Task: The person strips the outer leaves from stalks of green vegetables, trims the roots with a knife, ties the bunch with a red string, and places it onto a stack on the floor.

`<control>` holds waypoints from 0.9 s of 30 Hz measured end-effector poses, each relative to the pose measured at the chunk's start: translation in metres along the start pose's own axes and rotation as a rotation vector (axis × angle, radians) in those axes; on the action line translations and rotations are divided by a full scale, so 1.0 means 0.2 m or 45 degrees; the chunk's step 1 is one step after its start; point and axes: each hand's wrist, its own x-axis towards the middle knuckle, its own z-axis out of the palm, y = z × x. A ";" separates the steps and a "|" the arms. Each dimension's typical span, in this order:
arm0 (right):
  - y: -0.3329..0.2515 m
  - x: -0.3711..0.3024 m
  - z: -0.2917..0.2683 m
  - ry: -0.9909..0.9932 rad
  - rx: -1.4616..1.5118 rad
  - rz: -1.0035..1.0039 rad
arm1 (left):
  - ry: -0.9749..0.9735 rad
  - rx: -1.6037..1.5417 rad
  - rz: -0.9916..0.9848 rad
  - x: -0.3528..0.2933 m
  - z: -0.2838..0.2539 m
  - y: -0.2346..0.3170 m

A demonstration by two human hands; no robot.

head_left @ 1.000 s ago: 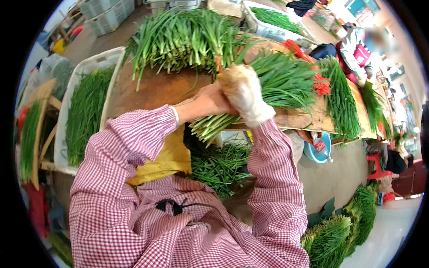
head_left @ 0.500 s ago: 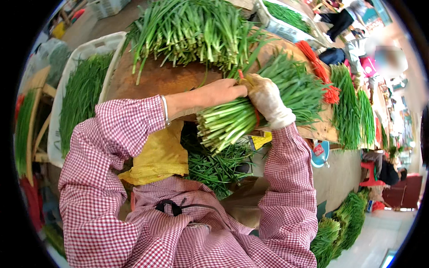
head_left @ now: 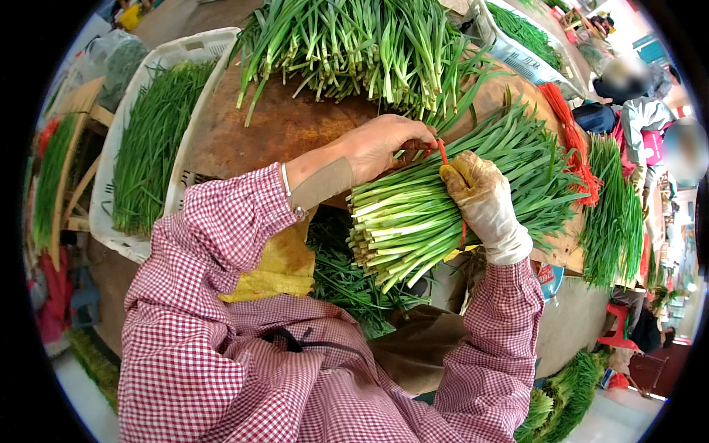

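A thick bunch of garlic chives (head_left: 402,218) lies at the near edge of the wooden table, its pale cut stalks to the left and green leaves to the right. A red tie (head_left: 442,151) goes around it. My left hand (head_left: 388,144), bare, is closed on the tie's upper end at the far side of the bunch. My right hand (head_left: 484,196), in a stained white glove, rests on top with curled fingers gripping the bunch beside the tie. The tie's passage under the gloved fingers is hidden.
A large pile of garlic chives (head_left: 340,55) covers the back of the wooden table (head_left: 251,148). White crates (head_left: 218,44) of greens stand left and back right. Red ties (head_left: 565,122) lie at the right, near more chives (head_left: 609,214). Loose leaves (head_left: 347,273) lie below the table edge.
My left hand has pulled the red tie's end up, so more of it shows. My right hand has drawn apart from the left and lies lower on the bunch. The view has shifted.
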 end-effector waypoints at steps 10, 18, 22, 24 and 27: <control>0.00 0.05 -0.02 -0.113 -0.035 -0.032 | -0.049 0.040 0.131 0.04 -0.05 -0.12; -0.01 0.07 -0.01 -0.151 -0.051 -0.014 | -0.043 0.273 0.375 0.07 -0.05 -0.17; -0.02 0.08 -0.01 -0.162 -0.057 0.000 | -0.023 0.352 0.426 0.08 -0.05 -0.18; -0.02 0.09 -0.01 -0.204 -0.054 0.047 | 0.000 0.423 0.434 0.07 -0.05 -0.17; -0.03 0.10 -0.01 -0.243 -0.070 0.078 | -0.004 0.451 0.483 0.09 -0.06 -0.19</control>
